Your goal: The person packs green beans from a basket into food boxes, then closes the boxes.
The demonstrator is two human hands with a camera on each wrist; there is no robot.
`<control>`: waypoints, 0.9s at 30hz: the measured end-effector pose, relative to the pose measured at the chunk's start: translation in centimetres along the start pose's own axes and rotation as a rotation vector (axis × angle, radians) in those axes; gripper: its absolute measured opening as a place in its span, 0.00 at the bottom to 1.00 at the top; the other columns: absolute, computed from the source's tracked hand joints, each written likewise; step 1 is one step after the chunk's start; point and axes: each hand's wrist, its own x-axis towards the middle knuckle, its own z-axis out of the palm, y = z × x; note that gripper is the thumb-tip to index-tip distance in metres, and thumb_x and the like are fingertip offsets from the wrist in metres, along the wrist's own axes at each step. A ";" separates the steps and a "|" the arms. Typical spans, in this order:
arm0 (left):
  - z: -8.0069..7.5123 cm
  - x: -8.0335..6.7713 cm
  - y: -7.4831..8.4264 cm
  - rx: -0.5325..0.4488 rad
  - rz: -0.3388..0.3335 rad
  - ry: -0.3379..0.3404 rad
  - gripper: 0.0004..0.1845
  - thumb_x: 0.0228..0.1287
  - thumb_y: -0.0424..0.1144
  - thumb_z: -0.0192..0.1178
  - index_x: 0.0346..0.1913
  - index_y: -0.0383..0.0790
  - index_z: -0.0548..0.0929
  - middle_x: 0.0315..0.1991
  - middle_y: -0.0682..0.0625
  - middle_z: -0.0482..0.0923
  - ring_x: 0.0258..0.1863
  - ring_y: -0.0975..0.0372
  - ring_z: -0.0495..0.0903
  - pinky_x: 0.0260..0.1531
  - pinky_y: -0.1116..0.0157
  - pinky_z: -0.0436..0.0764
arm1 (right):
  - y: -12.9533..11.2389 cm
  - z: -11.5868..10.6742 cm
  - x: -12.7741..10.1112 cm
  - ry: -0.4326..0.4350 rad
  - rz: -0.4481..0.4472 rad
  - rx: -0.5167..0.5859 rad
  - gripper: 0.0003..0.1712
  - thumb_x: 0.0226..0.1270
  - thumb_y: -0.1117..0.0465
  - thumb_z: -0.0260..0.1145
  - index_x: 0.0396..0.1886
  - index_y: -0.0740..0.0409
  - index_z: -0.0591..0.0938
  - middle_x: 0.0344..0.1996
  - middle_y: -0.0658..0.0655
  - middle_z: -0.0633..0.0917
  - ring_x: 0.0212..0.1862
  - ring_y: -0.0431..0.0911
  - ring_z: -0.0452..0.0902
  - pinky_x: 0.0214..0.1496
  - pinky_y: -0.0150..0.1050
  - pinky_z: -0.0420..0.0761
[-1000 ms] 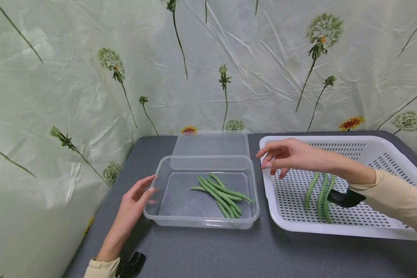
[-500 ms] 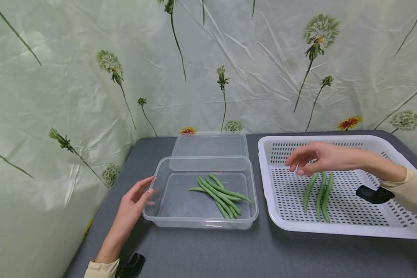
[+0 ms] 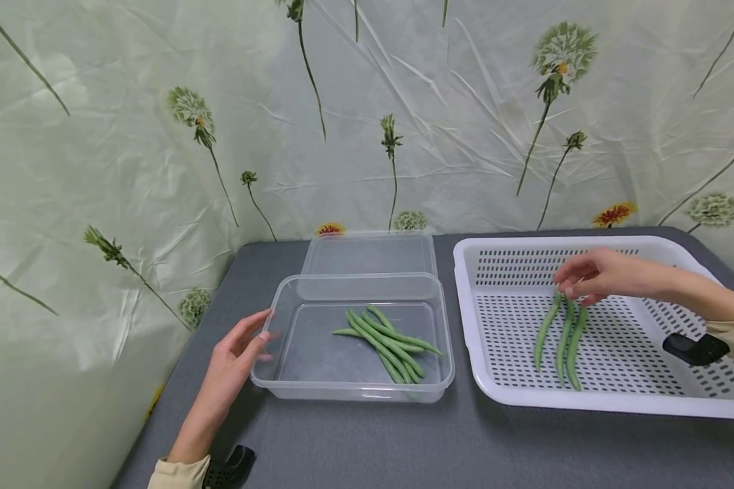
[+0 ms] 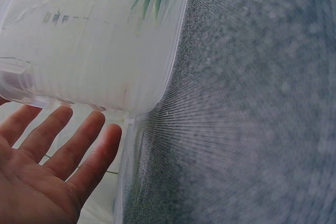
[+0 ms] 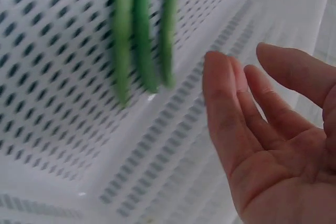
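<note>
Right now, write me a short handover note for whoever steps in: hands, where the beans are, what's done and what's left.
Left hand: open, resting against the left wall of the clear tub.
Right hand: open, empty, fingertips just above the far ends of the three beans in the white basket; no grip yet.
Done: a small pile of beans lies in the tub.
Left: three beans in the basket. The tub's lid lies behind it, off.

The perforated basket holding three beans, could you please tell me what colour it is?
The basket is white, with rows of small slots; the head view shows it best.
</note>
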 end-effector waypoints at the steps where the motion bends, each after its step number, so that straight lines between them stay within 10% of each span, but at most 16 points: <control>1: 0.0 0.0 0.0 0.000 -0.002 0.000 0.22 0.77 0.40 0.53 0.70 0.44 0.70 0.66 0.45 0.70 0.55 0.63 0.79 0.41 0.62 0.83 | 0.4 -0.1 -0.2 -0.001 0.012 0.002 0.21 0.70 0.66 0.64 0.57 0.77 0.75 0.45 0.62 0.84 0.41 0.47 0.83 0.40 0.43 0.85; 15: 0.1 0.1 0.1 0.009 -0.012 0.002 0.23 0.76 0.42 0.54 0.70 0.45 0.70 0.67 0.45 0.70 0.55 0.63 0.79 0.41 0.62 0.83 | 4.6 0.0 -0.6 -0.068 0.173 0.179 0.31 0.70 0.65 0.64 0.63 0.83 0.65 0.44 0.60 0.85 0.42 0.48 0.82 0.43 0.43 0.84; 27: 0.1 0.1 0.1 0.002 -0.011 0.004 0.23 0.77 0.41 0.53 0.70 0.44 0.70 0.67 0.46 0.69 0.55 0.63 0.79 0.41 0.62 0.83 | 5.0 0.2 0.8 -0.190 0.066 0.351 0.33 0.70 0.69 0.61 0.67 0.82 0.60 0.55 0.62 0.81 0.47 0.46 0.81 0.48 0.45 0.83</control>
